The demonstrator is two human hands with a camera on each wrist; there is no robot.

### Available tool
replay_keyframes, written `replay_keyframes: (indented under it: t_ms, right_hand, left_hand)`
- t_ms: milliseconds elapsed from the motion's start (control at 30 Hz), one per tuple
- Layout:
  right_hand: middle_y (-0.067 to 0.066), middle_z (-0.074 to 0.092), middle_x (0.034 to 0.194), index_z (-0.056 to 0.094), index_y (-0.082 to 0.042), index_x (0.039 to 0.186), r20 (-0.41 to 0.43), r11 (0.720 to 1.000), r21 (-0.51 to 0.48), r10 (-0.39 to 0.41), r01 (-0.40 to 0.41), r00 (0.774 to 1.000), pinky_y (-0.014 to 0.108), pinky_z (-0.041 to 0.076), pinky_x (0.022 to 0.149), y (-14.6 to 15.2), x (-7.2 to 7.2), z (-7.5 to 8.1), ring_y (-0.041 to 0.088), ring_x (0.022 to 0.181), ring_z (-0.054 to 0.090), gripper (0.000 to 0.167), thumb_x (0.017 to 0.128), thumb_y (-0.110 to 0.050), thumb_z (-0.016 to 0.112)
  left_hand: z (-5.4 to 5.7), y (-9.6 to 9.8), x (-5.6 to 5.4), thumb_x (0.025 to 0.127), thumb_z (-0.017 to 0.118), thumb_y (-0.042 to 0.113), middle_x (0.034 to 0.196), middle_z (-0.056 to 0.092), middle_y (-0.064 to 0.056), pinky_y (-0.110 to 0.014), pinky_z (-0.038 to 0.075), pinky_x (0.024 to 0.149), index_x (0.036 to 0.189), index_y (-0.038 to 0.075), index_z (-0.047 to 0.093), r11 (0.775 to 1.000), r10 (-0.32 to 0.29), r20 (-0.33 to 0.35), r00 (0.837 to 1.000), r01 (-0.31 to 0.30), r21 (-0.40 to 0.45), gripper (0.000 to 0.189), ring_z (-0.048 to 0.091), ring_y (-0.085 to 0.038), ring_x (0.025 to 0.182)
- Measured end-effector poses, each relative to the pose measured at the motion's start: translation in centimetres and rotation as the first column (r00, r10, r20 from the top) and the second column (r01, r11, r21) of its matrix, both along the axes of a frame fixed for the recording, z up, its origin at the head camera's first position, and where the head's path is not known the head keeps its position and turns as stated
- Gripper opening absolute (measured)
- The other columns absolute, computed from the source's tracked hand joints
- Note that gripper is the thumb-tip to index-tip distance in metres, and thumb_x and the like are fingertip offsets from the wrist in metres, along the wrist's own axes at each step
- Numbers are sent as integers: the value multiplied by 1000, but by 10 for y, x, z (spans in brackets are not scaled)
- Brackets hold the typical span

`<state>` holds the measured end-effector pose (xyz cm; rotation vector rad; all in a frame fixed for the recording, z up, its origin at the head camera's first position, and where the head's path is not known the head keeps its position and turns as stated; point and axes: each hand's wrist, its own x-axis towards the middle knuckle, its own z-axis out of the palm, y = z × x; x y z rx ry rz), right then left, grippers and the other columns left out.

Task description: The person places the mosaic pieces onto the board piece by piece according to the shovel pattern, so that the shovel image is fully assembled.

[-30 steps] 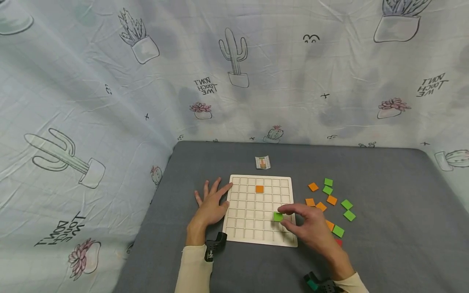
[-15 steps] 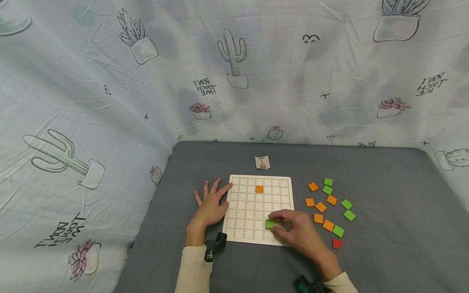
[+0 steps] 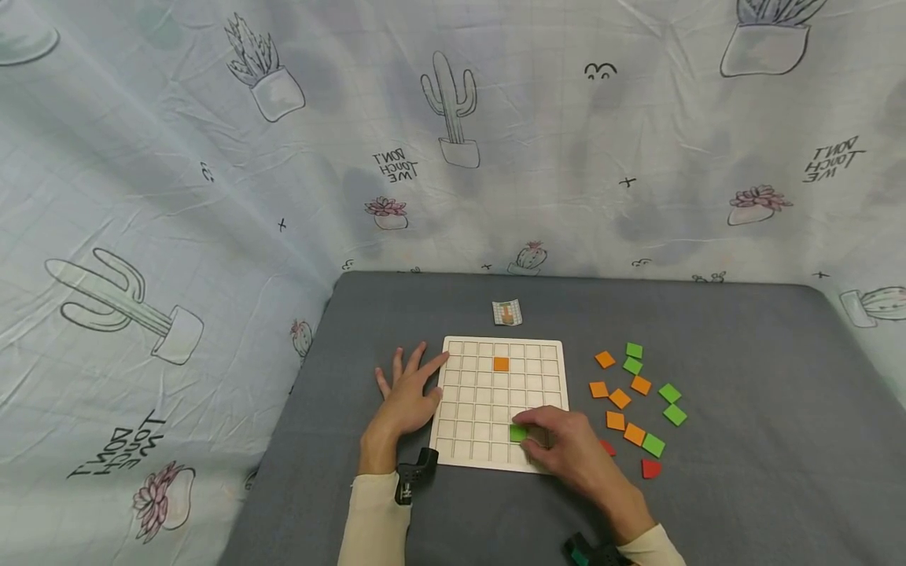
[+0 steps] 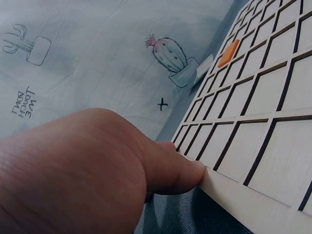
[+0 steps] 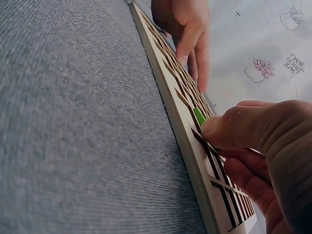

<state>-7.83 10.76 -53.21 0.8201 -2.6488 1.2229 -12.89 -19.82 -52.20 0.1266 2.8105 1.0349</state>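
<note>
R hand (image 3: 566, 440): thumb + index clamped on green tile (image 3: 519, 433), other fingers curled in behind (R wrist view). Tile's at the grid bd (image 3: 463, 405), near side, a bit R of ctr, partly covered by the fingertips. Can't tell if it's fully down in its cell.

L hand (image 3: 403, 407): on the bd's L side, fingers spread apart, nothing gripped. Index tip touches the rim near the far-L corner; thumb tip on the L rim closer in, confirmed in L wrist cam.

Bd: pale wood look, raised ribs making sq cells, lying flat on the desk (image 3: 764, 377), which has a dk gray cloth over it. One seated orange tile (image 3: 501, 364) in the 2nd row from the far edge, approx mid width, well apart from the green one.

Loose pcs on the cloth, R of bd: 6 orange tiles (image 3: 620, 398), 5 loose green tiles (image 3: 675, 414), all at mixed angles, some touching or just beside each other. Also 2 red pcs (image 3: 651, 468) visible, nearest the person; one partly hidden by the R hand.

Sm. printed card (image 3: 506, 313) beyond the bd's far edge, gridded w/ an orange/tan shape; detail too sm. to read.

Both arms: lt sleeves (image 3: 375, 519), blk wrist mount (image 3: 418, 470) on each. Bkgd: lt fabric w/ cactus prints (image 3: 552, 118), behind + L of the desk, wrinkled, some mirrored lettering.
</note>
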Motion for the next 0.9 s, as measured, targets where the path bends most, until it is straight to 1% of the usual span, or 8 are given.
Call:
replay_keyframes:
  t_ms: [133,233,367,500,600,800,867,900]
  right_hand:
    - [-8,81,112,84,-16,114,7,1000,3,-8,8,1000,33,66,88,-1,0,0,8,99,75,42,78,2,94]
    - [-8,81,112,84,-15,115,-6,1000,0,-12,12,1000,33,66,87,0,1,-1,9,99,76,42,78,2,95]
    - [-8,82,113,84,-15,116,-11,1000,-11,-23,23,1000,35,66,87,2,1,-1,11,99,77,42,78,0,95]
    - [-9,82,113,84,-16,117,40,998,-7,-64,64,997,38,67,90,7,1,3,11,100,77,40,81,-4,95]
    - [-11,82,113,84,-17,117,66,995,-9,-100,101,993,40,67,89,16,0,8,12,99,78,39,82,-6,96]
    - [-8,83,109,84,-18,115,-26,986,-30,-163,162,986,47,67,83,45,-4,20,17,96,80,39,80,-4,96]
    - [-6,84,108,84,-19,115,-43,980,-39,-198,196,979,43,67,83,58,-4,24,17,95,80,39,81,-5,96]
    - [-5,84,108,84,-19,116,-39,976,-46,-214,212,976,37,66,85,65,-4,26,16,95,79,39,81,-5,96]
  left_hand:
    - [1,0,0,103,61,12,182,24,-15,-85,-17,122,164,26,54,1000,4,-2,1000,-4,0,63,-3,-52,169]
    - [2,1,1,103,62,12,182,24,-16,-85,-17,122,164,25,54,1000,5,-2,1000,-5,-1,63,-3,-52,169]
    - [1,1,0,103,62,12,182,24,-16,-85,-17,122,164,25,55,1000,3,-3,1000,-4,-3,63,-3,-52,169]
    - [1,1,-1,105,62,11,182,23,-17,-86,-16,122,164,24,54,1000,-8,-5,1000,8,-3,62,-4,-53,169]
    - [1,1,-1,106,63,10,182,23,-17,-86,-16,122,164,24,54,1000,-16,-8,1000,16,-4,60,-4,-54,169]
    - [1,3,-1,105,64,9,182,24,-18,-87,-16,121,163,23,55,1000,-11,-17,1000,11,-3,60,-3,-55,168]
    - [2,3,-1,105,63,8,182,24,-19,-87,-16,121,163,23,56,1000,-9,-18,1000,9,2,61,-3,-55,168]
    - [2,3,-1,105,63,8,182,24,-19,-87,-16,121,163,23,56,1000,-10,-18,1000,10,3,61,-3,-55,168]
